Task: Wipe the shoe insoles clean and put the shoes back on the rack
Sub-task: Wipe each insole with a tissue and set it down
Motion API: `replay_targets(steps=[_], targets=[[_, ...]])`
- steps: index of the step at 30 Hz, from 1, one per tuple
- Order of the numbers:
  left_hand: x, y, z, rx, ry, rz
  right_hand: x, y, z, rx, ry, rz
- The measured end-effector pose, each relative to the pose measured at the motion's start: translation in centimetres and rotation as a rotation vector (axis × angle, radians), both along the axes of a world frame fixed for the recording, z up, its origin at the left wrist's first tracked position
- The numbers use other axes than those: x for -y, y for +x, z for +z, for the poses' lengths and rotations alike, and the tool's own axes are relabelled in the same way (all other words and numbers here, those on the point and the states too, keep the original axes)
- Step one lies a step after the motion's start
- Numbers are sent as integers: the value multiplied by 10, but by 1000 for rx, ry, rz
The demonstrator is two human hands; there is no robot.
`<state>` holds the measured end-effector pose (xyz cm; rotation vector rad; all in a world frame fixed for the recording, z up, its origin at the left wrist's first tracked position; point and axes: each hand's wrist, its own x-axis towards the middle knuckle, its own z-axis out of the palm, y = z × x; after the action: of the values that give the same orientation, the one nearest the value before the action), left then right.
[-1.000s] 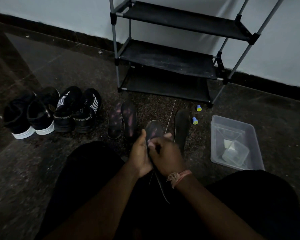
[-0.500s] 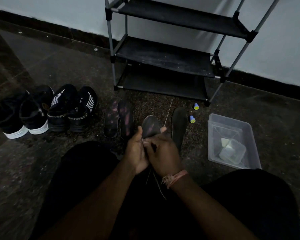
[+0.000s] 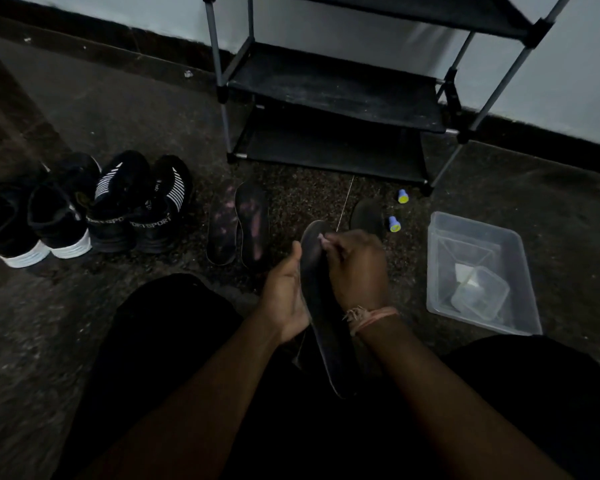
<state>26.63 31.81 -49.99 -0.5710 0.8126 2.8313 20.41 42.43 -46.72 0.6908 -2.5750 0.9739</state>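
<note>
The rack (image 3: 333,88) at upper centre stands bare; 4 shoes (image 3: 84,209) wait at left, presumably until insoles are done. At centre the left hand (image 3: 284,289) grips the insole (image 3: 321,306) steady while the right hand (image 3: 355,268) pinches a small wipe (image 3: 321,238) against its toe

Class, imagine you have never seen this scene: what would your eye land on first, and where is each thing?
Centre frame, the left hand grips a dark foam insole by its edge while the right hand presses a small pale wipe against its toe end. Behind stands a black metal-framed shoe rack, its visible shelves bare. Four black shoes sit in a row on the floor at left.
</note>
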Motion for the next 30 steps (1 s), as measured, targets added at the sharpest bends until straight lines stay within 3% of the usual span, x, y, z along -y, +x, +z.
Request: replay_targets(steps=[6, 11, 17, 22, 27, 30], targets=[[9, 0, -5, 8, -29, 93, 16, 32, -5, 131, -73, 202], [-4, 2, 0, 40, -63, -32, -1, 4, 0, -9, -45, -22], [5, 3, -2, 45, -74, 43, 15, 28, -5, 95, -47, 174], [-2, 1, 2, 64, -62, -28, -2, 1, 2, -86, 53, -18], [8, 1, -5, 34, -49, 55, 17, 39, -4, 38, 148, 252], [5, 1, -2, 39, -60, 17, 7, 8, 1, -17, 36, 111]])
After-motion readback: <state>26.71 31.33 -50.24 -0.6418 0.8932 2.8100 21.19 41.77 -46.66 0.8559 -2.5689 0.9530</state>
